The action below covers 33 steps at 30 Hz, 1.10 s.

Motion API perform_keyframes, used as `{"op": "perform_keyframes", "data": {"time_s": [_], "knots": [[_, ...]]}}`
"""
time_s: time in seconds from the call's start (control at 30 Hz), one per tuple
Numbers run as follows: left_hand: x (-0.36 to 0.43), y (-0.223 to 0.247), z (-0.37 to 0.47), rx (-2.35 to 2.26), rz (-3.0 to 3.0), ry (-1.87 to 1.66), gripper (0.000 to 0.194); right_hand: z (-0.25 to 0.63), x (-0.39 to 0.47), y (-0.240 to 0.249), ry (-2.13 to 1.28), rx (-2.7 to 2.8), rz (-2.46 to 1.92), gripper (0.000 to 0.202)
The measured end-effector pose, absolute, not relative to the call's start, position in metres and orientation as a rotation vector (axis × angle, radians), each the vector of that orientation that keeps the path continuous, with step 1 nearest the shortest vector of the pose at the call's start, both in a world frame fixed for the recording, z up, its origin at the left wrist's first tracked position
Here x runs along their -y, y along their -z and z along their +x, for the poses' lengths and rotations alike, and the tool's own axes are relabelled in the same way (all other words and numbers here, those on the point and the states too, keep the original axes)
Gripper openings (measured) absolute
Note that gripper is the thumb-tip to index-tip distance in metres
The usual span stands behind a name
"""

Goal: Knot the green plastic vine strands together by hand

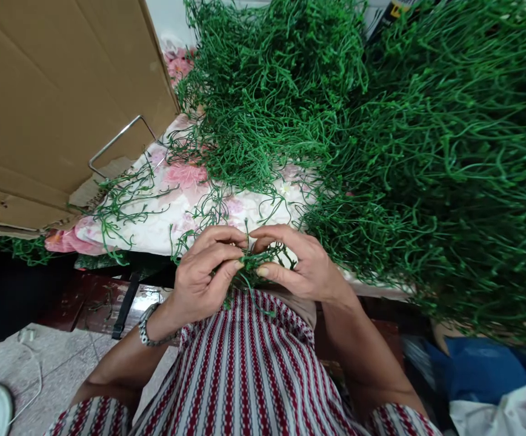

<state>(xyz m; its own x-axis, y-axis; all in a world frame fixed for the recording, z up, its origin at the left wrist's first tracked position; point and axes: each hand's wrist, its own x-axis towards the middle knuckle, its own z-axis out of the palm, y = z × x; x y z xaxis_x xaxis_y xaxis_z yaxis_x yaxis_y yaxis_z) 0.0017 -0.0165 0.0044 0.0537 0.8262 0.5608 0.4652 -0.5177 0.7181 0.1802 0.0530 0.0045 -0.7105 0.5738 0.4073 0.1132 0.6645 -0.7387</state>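
Close to the body, at the table's near edge, my left hand [208, 272] pinches a small bunch of green plastic stems [256, 260] between thumb and fingers. On the right side of the same bunch, my right hand [297, 260] is curved, its thumb and fingertips pressing on the stems. One thin stem stands up between the fingertips of both hands. A large pile of similar green stems [449, 163] covers the right of the table, and another heap [276, 91] lies behind the hands.
A flowered cloth [149, 227] covers the table, with loose stems scattered over it. A large cardboard box [63, 91] with a bent metal wire [115, 139] by it stands at the left. Blue material [485, 369] lies at the lower right.
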Motion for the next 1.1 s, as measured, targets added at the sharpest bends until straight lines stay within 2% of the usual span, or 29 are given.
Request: {"op": "perform_keyframes", "data": {"time_s": [0.2,0.43,0.5,0.6,0.8,0.97,1.1], "knots": [[0.016,0.006,-0.001,-1.214,1.854,-1.543,0.014,0.189,-0.053,-0.002,-0.933,2.204,-0.579,0.043],[0.012,-0.005,0.002,-1.209,1.818,-1.156,0.008,0.184,-0.051,-0.011,-0.732,2.213,-0.504,0.029],[0.010,-0.009,0.004,-1.233,1.893,-1.084,0.004,0.180,-0.050,-0.010,-0.703,2.241,-0.469,0.029],[0.009,-0.010,0.004,-1.273,1.919,-1.069,0.011,0.177,-0.050,-0.007,-0.682,2.285,-0.448,0.030],[0.013,-0.003,0.003,-1.323,1.812,-1.196,0.008,0.184,-0.054,-0.006,-0.587,2.205,-0.532,0.042],[0.013,0.002,0.005,-1.347,1.833,-1.245,0.014,0.186,-0.051,-0.008,-0.414,2.149,-0.520,0.031],[0.013,0.004,0.008,-1.288,1.846,-1.300,0.017,0.182,-0.047,0.000,-0.456,2.193,-0.551,0.017]]}}
